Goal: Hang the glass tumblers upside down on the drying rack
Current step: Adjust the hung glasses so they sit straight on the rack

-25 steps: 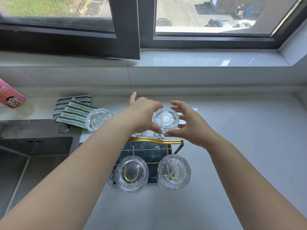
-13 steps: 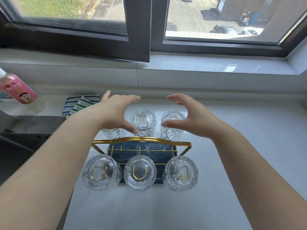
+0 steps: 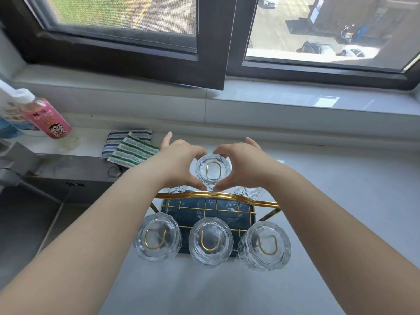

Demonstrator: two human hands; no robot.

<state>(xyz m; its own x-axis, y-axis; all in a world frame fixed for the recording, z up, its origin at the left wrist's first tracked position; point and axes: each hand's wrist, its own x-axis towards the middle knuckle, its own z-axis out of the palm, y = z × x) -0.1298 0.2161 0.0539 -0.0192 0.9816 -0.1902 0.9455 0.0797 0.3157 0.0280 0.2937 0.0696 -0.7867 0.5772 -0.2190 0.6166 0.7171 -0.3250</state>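
You had six ribbed glass tumblers inverted on the gold wire drying rack: three near, three far. Your left hand and right hand curled around the far middle tumbler, fingertips touching its sides. Smooth pale countertop lay open rightward; two striped cloths sat left.

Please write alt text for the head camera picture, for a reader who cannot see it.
Both hands, left and right, cup an upturned tumbler on the far side of a gold rack. Three more tumblers hang along its near side.
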